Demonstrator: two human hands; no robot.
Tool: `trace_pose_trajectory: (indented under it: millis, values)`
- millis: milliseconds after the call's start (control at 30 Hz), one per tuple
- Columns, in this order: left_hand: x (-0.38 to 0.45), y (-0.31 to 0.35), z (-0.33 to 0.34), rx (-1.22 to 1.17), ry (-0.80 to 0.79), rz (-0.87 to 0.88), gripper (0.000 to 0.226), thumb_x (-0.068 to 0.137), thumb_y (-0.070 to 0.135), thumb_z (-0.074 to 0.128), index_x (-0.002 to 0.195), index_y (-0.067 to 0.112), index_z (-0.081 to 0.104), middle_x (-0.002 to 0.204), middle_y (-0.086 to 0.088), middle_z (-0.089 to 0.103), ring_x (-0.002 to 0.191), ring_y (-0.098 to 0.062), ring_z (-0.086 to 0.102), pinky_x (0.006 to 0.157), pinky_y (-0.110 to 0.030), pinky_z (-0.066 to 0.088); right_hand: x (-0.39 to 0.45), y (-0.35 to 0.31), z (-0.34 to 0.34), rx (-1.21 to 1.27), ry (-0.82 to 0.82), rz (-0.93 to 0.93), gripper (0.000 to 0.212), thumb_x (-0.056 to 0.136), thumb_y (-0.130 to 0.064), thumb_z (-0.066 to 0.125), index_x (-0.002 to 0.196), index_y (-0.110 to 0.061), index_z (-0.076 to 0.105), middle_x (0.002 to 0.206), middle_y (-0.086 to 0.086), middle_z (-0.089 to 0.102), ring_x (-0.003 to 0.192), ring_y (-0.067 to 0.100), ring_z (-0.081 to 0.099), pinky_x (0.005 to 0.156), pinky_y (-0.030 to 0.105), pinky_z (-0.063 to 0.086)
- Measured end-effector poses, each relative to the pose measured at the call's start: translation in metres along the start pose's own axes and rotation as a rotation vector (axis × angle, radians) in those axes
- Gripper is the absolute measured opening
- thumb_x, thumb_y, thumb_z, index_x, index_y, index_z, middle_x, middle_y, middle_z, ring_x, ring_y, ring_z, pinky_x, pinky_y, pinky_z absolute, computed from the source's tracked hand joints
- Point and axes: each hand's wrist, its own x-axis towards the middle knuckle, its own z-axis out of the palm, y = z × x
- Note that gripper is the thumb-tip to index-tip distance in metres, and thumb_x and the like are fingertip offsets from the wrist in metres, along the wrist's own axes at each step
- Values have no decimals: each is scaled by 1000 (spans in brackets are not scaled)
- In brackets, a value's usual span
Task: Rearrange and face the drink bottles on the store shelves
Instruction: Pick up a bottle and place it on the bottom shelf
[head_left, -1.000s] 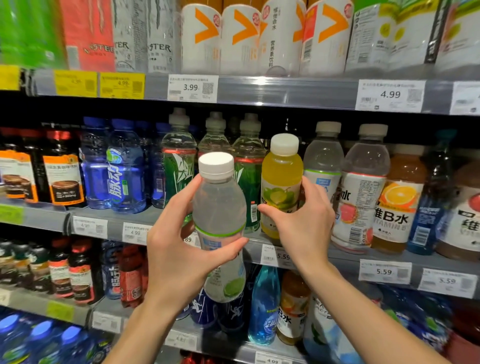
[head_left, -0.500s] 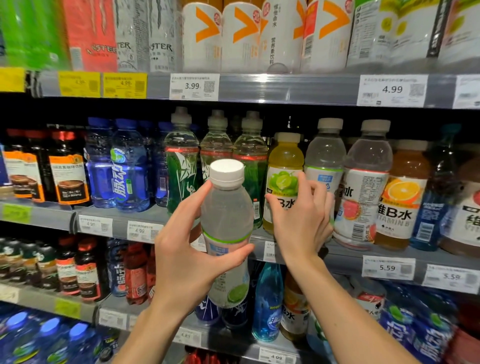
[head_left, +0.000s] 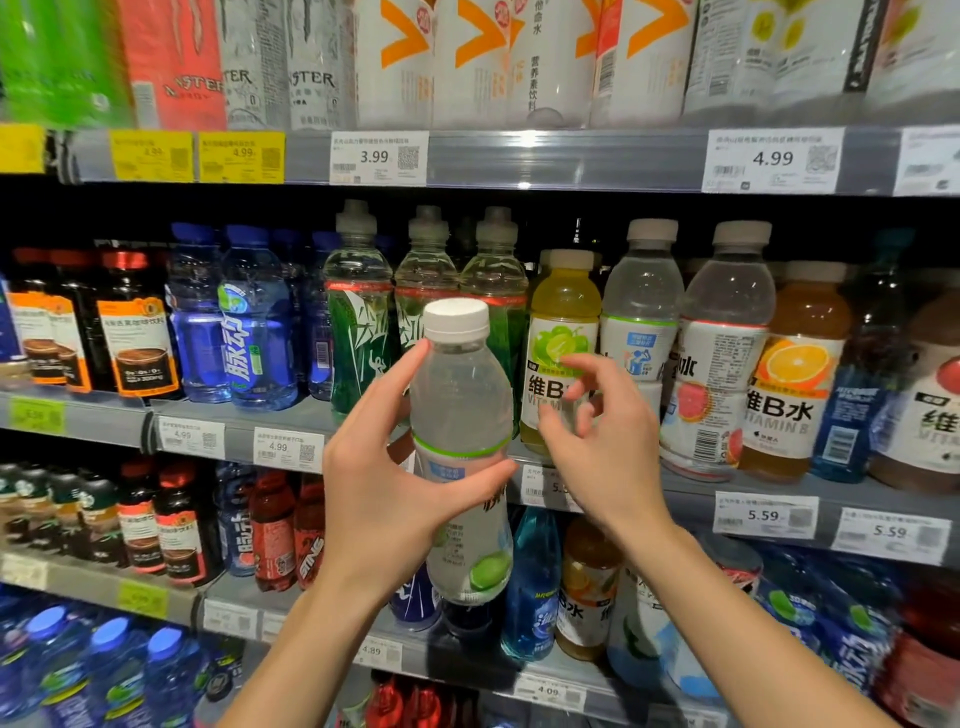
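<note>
While the left hand (head_left: 384, 499) grips a clear lime-labelled bottle (head_left: 464, 452) upright in front of the shelves, thumb across the label at its 3 o'clock side and fingers up along its 9 o'clock side, the right hand (head_left: 597, 447) hangs just beside it at 3 o'clock, fingers loosely curled and spread, holding nothing. That hand's fingertips (head_left: 569, 361) overlap the label of the yellow-green vitamin bottle (head_left: 563, 332), which stands at the front lip of the middle shelf (head_left: 675, 486); whether they touch it cannot be told. The held bottle's white cap (head_left: 457, 318) rises in front of the green-labelled bottles (head_left: 358, 322) at its 11 o'clock. To the 3 o'clock of the yellow-green bottle stand a clear white-capped bottle (head_left: 644, 306), a grapefruit-labelled bottle (head_left: 719, 353) and an orange-labelled bottle (head_left: 800, 374), packed touching with no gap between them along the shelf edge. Dark open room shows above their caps, under the upper shelf rail (head_left: 519, 158) with its 3.99 price tag (head_left: 379, 157). At 9 o'clock sit blue bottles (head_left: 254, 322) and dark coffee bottles (head_left: 137, 332), well apart from both hands.
</note>
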Motion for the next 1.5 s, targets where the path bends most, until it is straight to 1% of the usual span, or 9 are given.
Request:
trace_pose_trajectory:
  millis: [100, 233, 367, 567, 833, 1067, 1200, 1400, 1500]
  values:
    - [0, 6, 4, -34, -5, -33, 96, 55, 35, 93, 141, 33, 51, 130, 32, 58, 120, 4, 57, 95, -23, 54, -17, -10, -22, 281, -334, 76, 43, 71, -12, 63, 111, -25, 66, 104, -4, 67, 89, 14, 63, 72, 31, 55]
    - [0, 18, 13, -94, -18, -58, 96, 55, 30, 94, 141, 28, 52, 130, 26, 61, 120, 3, 58, 94, -22, 54, -43, -17, -36, 408, -675, 150, 72, 71, -21, 80, 135, -30, 49, 127, -16, 63, 118, 1, 59, 96, 26, 51]
    - [-1, 32, 21, -172, -72, -67, 94, 55, 23, 94, 139, 27, 52, 128, 26, 61, 117, 6, 58, 88, -11, 50, -53, -18, -38, 378, -482, 104, 56, 71, -11, 84, 117, -31, 61, 108, -19, 71, 102, -4, 64, 72, 11, 48]
    - [-12, 34, 25, -287, -251, -154, 101, 59, 33, 94, 144, 35, 40, 143, 17, 53, 128, -5, 55, 98, -28, 52, -69, -5, -46, 353, -362, 102, 56, 63, -24, 91, 113, -33, 67, 104, -11, 75, 101, 9, 69, 84, 43, 58]
    - [-71, 23, 38, -184, -302, -283, 75, 66, 20, 92, 131, 23, 55, 122, 8, 68, 114, -12, 65, 91, -42, 57, -107, 16, -55, 322, -349, 148, 62, 58, -2, 87, 106, -34, 66, 97, -18, 74, 92, 3, 70, 75, 32, 59]
    - [-113, 5, 27, -88, -236, -320, 72, 59, 15, 96, 122, 16, 61, 110, 13, 71, 103, -3, 67, 79, -15, 51, -151, 28, -38, 349, -438, 207, 62, 60, -24, 92, 112, -35, 61, 106, -19, 70, 102, 3, 67, 84, 37, 58]
    - [-139, -16, 16, -13, -304, -360, 76, 56, 20, 98, 121, 20, 59, 111, 13, 70, 103, -5, 67, 81, -23, 55, -170, 41, -21, 350, -599, 244, 69, 60, -24, 91, 114, -46, 56, 113, -24, 68, 108, -1, 64, 90, 41, 58]
    - [-172, -52, 4, 19, -389, -404, 81, 56, 19, 98, 126, 19, 56, 112, 12, 69, 105, -9, 66, 84, -26, 53, -201, 69, 6, 387, -769, 341, 75, 52, -9, 83, 110, -49, 56, 106, -32, 68, 101, -8, 65, 79, 18, 54]
    - [-180, -70, -2, 38, -401, -412, 81, 56, 20, 98, 126, 17, 57, 112, 11, 68, 105, -8, 66, 84, -30, 55, -206, 79, 15, 423, -822, 372, 78, 58, -10, 77, 120, -50, 53, 116, -22, 67, 111, 3, 65, 91, 28, 54]
